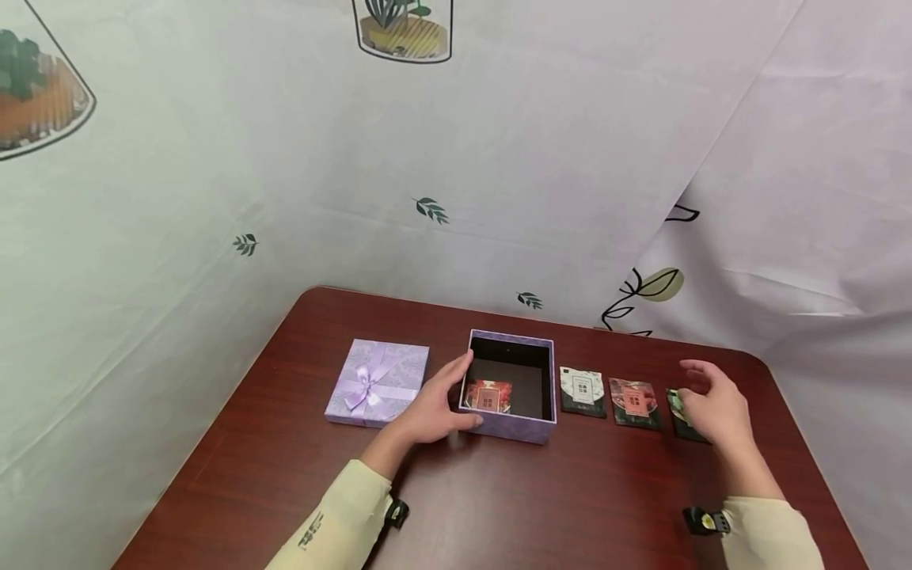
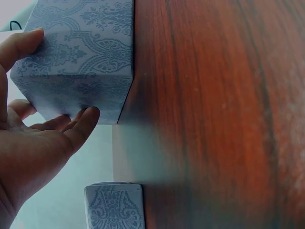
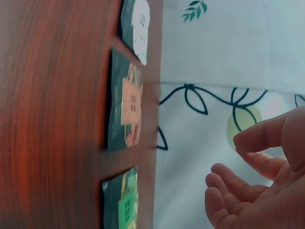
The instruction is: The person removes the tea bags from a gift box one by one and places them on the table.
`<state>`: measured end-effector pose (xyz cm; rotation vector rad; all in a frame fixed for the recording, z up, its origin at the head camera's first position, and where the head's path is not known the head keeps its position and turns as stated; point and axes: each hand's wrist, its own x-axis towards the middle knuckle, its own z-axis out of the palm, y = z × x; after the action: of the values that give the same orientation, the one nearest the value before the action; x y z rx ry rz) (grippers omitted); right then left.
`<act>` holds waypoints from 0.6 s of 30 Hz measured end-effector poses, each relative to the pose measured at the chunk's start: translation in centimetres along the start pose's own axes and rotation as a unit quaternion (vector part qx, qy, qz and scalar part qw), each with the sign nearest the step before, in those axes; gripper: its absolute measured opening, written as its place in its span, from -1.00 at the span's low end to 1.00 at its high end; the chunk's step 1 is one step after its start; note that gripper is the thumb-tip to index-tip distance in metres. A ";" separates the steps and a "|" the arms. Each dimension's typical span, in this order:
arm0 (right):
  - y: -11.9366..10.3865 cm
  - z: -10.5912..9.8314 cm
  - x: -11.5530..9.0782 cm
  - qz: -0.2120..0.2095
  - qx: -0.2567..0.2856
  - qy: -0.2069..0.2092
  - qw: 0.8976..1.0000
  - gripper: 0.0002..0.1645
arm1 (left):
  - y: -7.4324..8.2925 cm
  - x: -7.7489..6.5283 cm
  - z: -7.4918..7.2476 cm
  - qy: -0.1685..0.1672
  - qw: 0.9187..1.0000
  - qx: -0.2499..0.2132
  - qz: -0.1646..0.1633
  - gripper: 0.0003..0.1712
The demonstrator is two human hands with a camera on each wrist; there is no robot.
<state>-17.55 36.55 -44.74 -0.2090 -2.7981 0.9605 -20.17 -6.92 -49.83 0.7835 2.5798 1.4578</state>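
Observation:
A purple patterned open box sits on the table, with a red packet lying inside at its near left. My left hand holds the box's near left corner, thumb on the front wall and fingers along the left side, as the left wrist view also shows of the box. My right hand hovers over a green packet, partly covering it. In the right wrist view this hand has loosely bent fingers with nothing between them, apart from the green packet.
A white packet and a red-orange packet lie in a row between the box and the green packet. Left of the box is its purple lid with a ribbon bow. A patterned cloth hangs behind the brown table.

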 end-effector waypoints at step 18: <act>-3.7 0.7 -0.5 -0.030 0.039 -0.003 0.999 -0.43 | -0.1 0.0 0.1 -0.001 1.000 0.003 -0.001 0.23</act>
<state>-17.52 33.14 -43.05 -0.1122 -2.7491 1.0553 -20.18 -6.92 -49.97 0.7833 2.5839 1.4489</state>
